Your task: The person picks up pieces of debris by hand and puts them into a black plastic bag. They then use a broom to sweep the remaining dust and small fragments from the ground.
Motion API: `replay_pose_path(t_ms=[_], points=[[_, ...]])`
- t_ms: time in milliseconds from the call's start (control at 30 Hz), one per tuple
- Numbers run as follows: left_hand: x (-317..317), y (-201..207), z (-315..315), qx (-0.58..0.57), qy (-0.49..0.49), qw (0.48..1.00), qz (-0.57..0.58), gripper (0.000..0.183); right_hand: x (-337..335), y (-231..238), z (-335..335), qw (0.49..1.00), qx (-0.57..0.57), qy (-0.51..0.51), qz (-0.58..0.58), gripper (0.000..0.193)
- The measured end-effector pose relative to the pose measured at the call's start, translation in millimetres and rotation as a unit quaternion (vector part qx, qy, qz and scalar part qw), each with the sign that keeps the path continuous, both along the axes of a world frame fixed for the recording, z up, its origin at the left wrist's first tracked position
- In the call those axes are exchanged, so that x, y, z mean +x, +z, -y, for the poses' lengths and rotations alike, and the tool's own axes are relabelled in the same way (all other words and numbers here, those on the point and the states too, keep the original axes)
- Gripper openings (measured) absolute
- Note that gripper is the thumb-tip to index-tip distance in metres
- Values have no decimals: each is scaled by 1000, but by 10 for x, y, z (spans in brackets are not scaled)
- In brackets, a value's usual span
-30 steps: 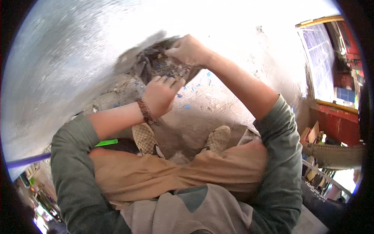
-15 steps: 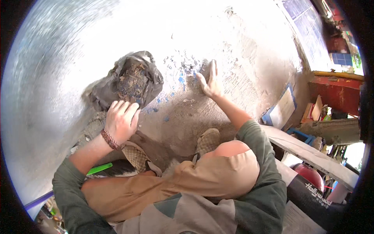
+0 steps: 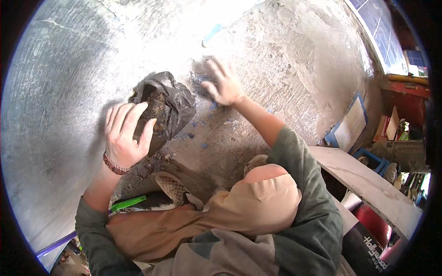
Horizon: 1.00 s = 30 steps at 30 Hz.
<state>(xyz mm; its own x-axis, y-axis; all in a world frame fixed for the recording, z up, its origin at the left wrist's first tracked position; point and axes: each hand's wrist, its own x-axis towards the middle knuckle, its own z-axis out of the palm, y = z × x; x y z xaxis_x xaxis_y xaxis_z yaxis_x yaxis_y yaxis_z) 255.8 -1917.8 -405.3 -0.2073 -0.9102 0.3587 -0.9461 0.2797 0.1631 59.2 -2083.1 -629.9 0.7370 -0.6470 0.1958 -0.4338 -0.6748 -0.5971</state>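
A crumpled black plastic bag stands on the grey floor with its mouth gaping, and brown debris shows inside. My left hand has its bent fingers over the bag's left rim, thumb apart by the opening; the fingertips are partly hidden. To the right of the bag, my right hand is held low at the floor, palm down and fingers spread. It is beside a small pile of dark scraps and blue chips, and nothing is in its grasp.
The wet-looking concrete floor has loose bits strewn near my shoes. A bright green handle lies by my left leg. On the right are a blue-edged white panel, a long board and a black box.
My left hand has shifted left along the bag's rim, and the bag's mouth has turned toward it. My right hand has swept leftward, closer to the bag, with the scraps beside it.
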Motion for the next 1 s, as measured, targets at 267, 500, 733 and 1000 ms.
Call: replay_pose_path(t_ms=[267,500,733,1000], points=[[49,46,25,26,19,999,-23,35,249,-30,-30,997,4,72,-9,75],[29,187,43,4,24,998,-56,30,231,-182,-100,988,-100,113,35,45],[37,196,61,-15,35,997,-72,29,230,8,-179,977,-195,58,64,35],[127,170,45,-6,33,998,-55,26,185,-199,-154,964,-258,59,14,29]])
